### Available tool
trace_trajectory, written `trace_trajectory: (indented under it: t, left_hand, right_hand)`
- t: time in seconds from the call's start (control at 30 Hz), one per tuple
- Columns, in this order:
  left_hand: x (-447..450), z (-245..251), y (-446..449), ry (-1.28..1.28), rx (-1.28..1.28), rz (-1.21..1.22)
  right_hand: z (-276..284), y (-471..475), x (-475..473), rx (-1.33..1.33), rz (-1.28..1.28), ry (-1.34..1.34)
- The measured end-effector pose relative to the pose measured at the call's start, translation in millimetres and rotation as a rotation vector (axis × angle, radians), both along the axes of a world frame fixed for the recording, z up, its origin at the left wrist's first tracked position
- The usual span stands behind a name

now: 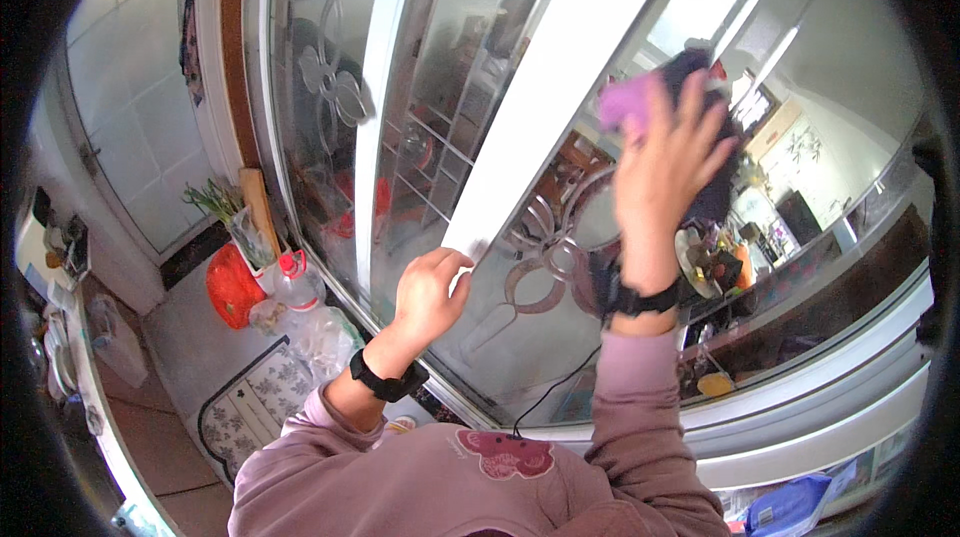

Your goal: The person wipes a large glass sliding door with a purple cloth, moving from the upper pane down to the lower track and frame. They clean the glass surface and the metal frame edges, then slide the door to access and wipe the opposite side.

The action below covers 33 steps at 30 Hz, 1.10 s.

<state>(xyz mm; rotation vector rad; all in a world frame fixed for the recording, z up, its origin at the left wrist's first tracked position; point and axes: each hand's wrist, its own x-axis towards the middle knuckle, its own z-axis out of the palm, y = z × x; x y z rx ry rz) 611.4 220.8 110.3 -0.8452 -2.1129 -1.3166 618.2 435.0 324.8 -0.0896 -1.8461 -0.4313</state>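
My right hand (664, 154) is spread flat and blurred on a glass door pane (592, 312), holding a purple cloth (626, 102) against the glass. The cloth bunches out past the thumb side, and part of it is hidden under my fingers. Lower and to the left, my left hand (431, 293) has its curled fingers at the edge of the white door frame (547, 94). A small gap shows between its thumb and forefinger. Looped flower patterns (551, 259) decorate the pane below my right hand. Both wrists wear black bands.
Left on the floor are a red plastic bag (231, 286), a clear jug with a red cap (296, 282), green stalks (214, 199) and a patterned mat (259, 402). A cluttered counter (101, 417) edges the far left. A blue packet (787, 503) lies lower right.
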Motion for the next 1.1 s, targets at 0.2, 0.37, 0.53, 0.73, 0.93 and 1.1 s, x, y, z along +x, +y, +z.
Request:
trace_trajectory:
  t: [0.2,0.37,0.53,0.73,0.93,1.1]
  left_hand:
    - [-16.9,8.3,-22.0,0.038,0.031,0.087]
    - [-24.7,23.1,-15.9,0.178,0.063,0.199]
    - [-32.2,37.3,14.9,0.21,0.064,0.065]
    - [-53.9,45.1,53.4,0.399,0.003,0.121]
    - [-65.3,37.9,62.6,0.479,0.048,0.216]
    - [-72.2,36.1,54.7,0.471,0.05,0.216]
  right_hand:
    - [-131.1,-7.7,43.1,-0.172,0.103,-0.652]
    - [-113.0,45.4,89.2,-0.247,0.012,-0.378]
    - [10.0,120.4,139.1,-0.101,-0.257,0.341]
    - [91.4,93.0,94.6,-0.034,-0.393,0.397]
    - [45.7,-0.2,10.8,0.181,0.037,-0.462]
    - [74.4,17.5,13.5,0.31,0.138,-0.502]
